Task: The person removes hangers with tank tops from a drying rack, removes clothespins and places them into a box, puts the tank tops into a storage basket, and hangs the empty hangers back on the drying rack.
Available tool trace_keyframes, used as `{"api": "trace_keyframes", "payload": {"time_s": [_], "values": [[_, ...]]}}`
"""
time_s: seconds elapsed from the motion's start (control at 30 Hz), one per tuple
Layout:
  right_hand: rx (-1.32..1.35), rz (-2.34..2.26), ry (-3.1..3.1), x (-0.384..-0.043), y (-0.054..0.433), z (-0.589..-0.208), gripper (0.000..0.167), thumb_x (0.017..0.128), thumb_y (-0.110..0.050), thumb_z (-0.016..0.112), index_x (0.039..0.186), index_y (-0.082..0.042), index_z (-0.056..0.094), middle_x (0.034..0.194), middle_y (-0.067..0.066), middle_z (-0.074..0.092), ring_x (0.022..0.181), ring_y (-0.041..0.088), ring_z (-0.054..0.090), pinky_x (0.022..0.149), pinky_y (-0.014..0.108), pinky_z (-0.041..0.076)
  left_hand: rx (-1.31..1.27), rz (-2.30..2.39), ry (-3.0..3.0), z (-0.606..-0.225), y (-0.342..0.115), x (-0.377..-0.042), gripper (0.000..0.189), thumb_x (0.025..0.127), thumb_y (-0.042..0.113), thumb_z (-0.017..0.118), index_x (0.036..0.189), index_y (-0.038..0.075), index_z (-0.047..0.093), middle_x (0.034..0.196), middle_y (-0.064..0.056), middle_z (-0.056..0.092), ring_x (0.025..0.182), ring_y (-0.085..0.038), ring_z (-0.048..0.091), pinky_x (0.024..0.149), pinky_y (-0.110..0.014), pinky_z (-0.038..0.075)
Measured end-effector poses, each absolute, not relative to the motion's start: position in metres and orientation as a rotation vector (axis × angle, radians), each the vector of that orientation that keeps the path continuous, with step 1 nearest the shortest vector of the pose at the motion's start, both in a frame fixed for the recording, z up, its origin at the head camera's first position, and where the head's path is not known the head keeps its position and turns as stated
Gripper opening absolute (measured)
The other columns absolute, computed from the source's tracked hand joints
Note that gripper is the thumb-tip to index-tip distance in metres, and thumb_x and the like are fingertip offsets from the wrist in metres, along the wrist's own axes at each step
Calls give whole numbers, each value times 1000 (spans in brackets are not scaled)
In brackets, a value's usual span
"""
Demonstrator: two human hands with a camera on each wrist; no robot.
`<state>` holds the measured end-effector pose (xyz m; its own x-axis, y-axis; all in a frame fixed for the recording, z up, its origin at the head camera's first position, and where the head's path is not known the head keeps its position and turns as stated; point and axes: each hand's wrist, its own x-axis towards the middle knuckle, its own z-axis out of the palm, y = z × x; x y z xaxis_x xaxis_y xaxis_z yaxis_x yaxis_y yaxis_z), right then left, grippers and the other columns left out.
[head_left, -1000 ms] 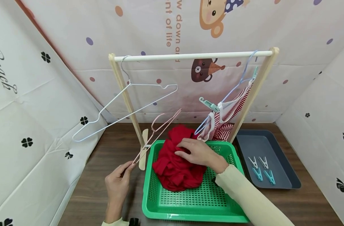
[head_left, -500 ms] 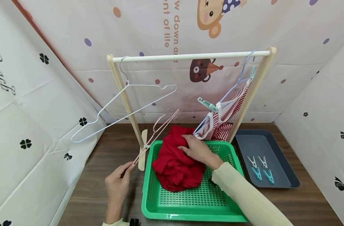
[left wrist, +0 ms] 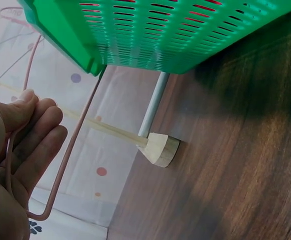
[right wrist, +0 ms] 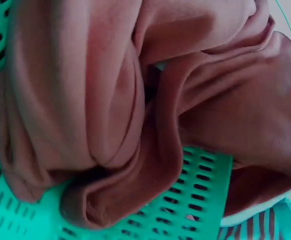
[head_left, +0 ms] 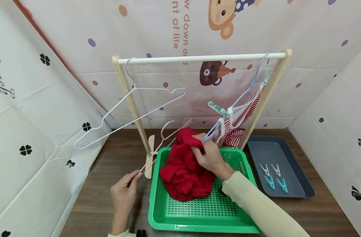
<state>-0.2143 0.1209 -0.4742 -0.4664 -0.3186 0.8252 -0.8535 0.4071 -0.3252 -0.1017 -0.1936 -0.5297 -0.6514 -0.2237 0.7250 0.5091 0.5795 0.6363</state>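
My left hand holds one end of a pink wire hanger, whose hook side points toward the rack. In the left wrist view the thumb and fingers of that hand pinch the hanger. A crumpled red garment lies heaped in a green perforated basket. With curled fingers, my right hand grips a raised fold at its far upper part. Cloth fills the right wrist view; I cannot clearly make out the hand there.
A rack with a white bar stands behind the basket. On it hang a white hanger at left and a blue hanger bearing a striped garment, clipped on. At right, a grey tray holds several clothespins.
My right hand has curled its fingers on the red garment and pulled a fold up, now partly in front of the pink hanger. That hanger has tilted slightly; my left hand stays in place.
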Motion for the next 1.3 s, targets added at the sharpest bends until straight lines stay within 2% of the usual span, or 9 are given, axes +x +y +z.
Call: {"api": "trace_keyframes", "payload": {"time_s": [0.13,0.23,0.37,0.47,0.57,0.9,1.07,1.2,1.3], "values": [[1269,909,-1956,-213,121,-472,41,112,-38,50,97,-9,74,88,0,71,70,12,67,62,32,59,-219,-1112,-2001,-529,-194,-102,23,77,-15,88,94,0,83,84,-10,78,69,-7,71,66,-7,49],[1289,890,-1991,-212,120,-472,42,114,-36,49,90,-14,75,81,-5,70,66,7,64,57,28,56,-214,-1087,-1993,-528,-195,-102,23,77,-15,88,95,-1,83,84,-10,79,71,-9,73,68,-6,50],[1091,844,-2178,-212,118,-472,27,110,-30,61,112,-7,74,107,6,73,94,19,69,77,38,61,-189,-1038,-1964,-526,-197,-104,25,75,-18,87,94,-3,83,84,-12,78,70,-17,74,70,-6,50],[969,831,-2440,-213,117,-474,46,104,-30,72,138,-1,64,137,16,64,124,32,61,100,49,56,-161,-1016,-1935,-525,-199,-105,28,72,-21,87,93,-3,83,84,-12,78,68,-17,73,68,-5,49],[881,813,-2699,-214,117,-479,65,101,-33,76,151,1,54,148,20,56,136,37,54,109,52,50,-157,-1034,-1915,-522,-200,-106,30,72,-22,86,94,-2,83,84,-12,78,70,-11,72,68,-5,49],[840,822,-2423,-219,119,-488,24,100,-13,76,121,-3,71,109,12,72,97,31,70,83,47,60,-206,-1101,-1978,-519,-197,-101,25,79,-14,87,97,2,84,88,-6,79,74,-10,75,69,-8,52],[871,959,-2145,-219,120,-479,26,97,-4,76,120,0,68,112,15,69,102,32,67,85,50,58,-229,-1111,-1960,-520,-197,-102,28,77,-17,87,97,1,84,87,-8,79,72,-14,75,69,-8,52],[1027,1004,-1972,-215,120,-472,16,101,-12,71,112,-2,73,105,13,73,94,29,71,79,48,60,-236,-1111,-1958,-521,-198,-102,28,76,-19,86,96,1,84,87,-9,79,72,-14,75,68,-8,53],[1124,999,-1992,-212,119,-470,25,107,-28,64,107,-6,76,94,5,74,81,20,71,71,41,61,-230,-1111,-1965,-521,-198,-101,28,76,-18,87,96,1,84,86,-8,79,71,-13,75,67,-8,53]]}}
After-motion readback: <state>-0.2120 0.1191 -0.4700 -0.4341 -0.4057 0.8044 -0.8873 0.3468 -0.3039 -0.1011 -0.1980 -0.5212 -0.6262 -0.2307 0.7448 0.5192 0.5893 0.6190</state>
